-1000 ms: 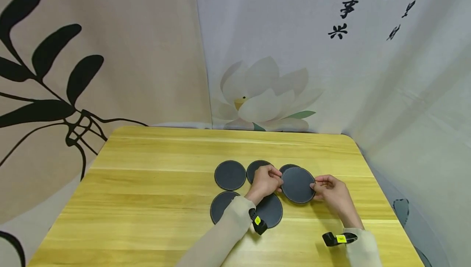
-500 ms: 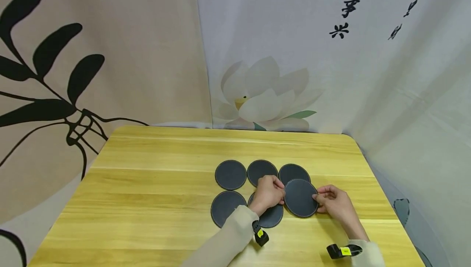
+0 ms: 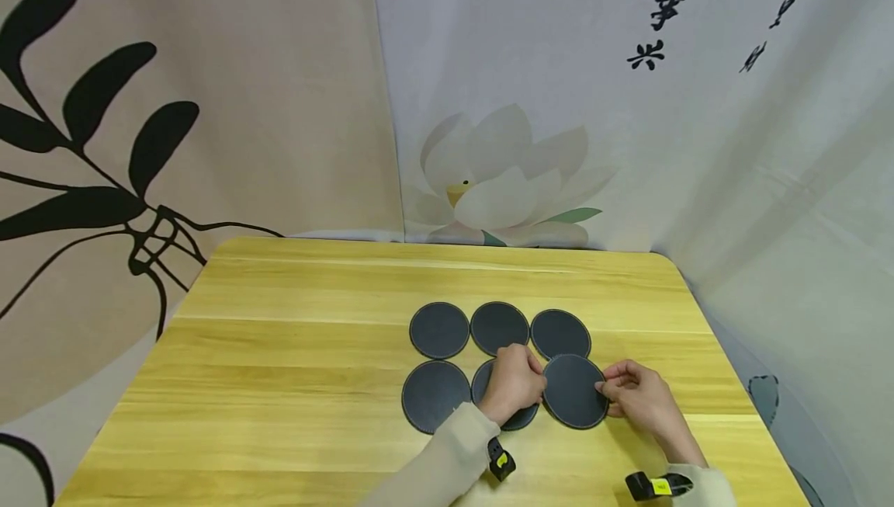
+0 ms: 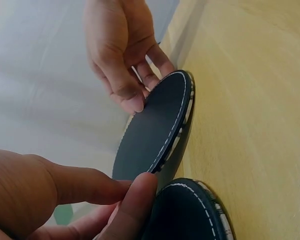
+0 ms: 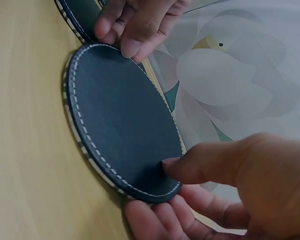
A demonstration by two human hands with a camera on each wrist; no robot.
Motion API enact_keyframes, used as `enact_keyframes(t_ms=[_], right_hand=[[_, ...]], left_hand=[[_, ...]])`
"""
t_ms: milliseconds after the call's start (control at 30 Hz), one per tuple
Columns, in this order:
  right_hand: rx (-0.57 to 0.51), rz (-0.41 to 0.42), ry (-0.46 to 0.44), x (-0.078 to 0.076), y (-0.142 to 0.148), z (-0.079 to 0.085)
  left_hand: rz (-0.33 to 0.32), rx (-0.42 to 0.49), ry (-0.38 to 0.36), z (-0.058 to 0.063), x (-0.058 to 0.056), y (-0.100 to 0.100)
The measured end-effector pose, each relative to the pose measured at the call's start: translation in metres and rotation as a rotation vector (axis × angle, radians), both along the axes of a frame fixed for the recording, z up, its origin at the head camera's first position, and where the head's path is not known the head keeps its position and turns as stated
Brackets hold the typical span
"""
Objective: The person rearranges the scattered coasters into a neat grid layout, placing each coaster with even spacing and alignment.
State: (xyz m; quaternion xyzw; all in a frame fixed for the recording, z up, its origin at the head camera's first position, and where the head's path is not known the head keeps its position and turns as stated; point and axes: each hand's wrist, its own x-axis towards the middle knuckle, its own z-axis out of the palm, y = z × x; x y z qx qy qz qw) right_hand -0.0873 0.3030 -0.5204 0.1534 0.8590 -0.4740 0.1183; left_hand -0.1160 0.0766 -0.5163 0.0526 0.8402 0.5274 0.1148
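Note:
A round black coaster (image 3: 576,390) with white edge stitching is held between both hands at the right end of the front row. My left hand (image 3: 515,384) pinches its left edge, while my right hand (image 3: 642,398) grips the right edge, thumb on top and fingers beneath. Seen from the left wrist, the held coaster (image 4: 150,130) tilts close over the table. Beneath my left hand lies the middle front coaster (image 3: 482,384), partly hidden. At the front left is another coaster (image 3: 434,396). Behind them, a back row has a left (image 3: 439,330), a middle (image 3: 500,326) and a right coaster (image 3: 561,331).
The coasters lie on a light wooden table (image 3: 293,383) with rounded back corners. A pale cloth backdrop (image 3: 279,103) with plant, lotus and brush-writing prints hangs behind it and along the right side. Each wrist wears a small black camera.
Both hands have brought the held coaster toward the front of the table, away from the back row. The right back coaster, partly covered before, now shows almost whole.

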Motion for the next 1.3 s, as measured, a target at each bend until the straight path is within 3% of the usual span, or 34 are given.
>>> enact_keyframes(t_ms=[500, 833, 1067, 1300], right_hand=[[0.095, 0.052, -0.025, 0.007, 0.0, 0.006], [0.107, 0.061, -0.057, 0.008, -0.001, 0.008], [0.107, 0.057, -0.048, 0.008, -0.001, 0.005], [0.1, 0.056, -0.03, 0.007, -0.004, 0.003]], left_hand=[[-0.041, -0.104, 0.009, -0.004, 0.002, 0.006], [-0.078, -0.117, 0.072, -0.002, 0.004, 0.004], [-0.108, -0.089, 0.139, -0.007, 0.003, 0.003], [-0.105, -0.097, 0.115, -0.012, 0.001, 0.003]])
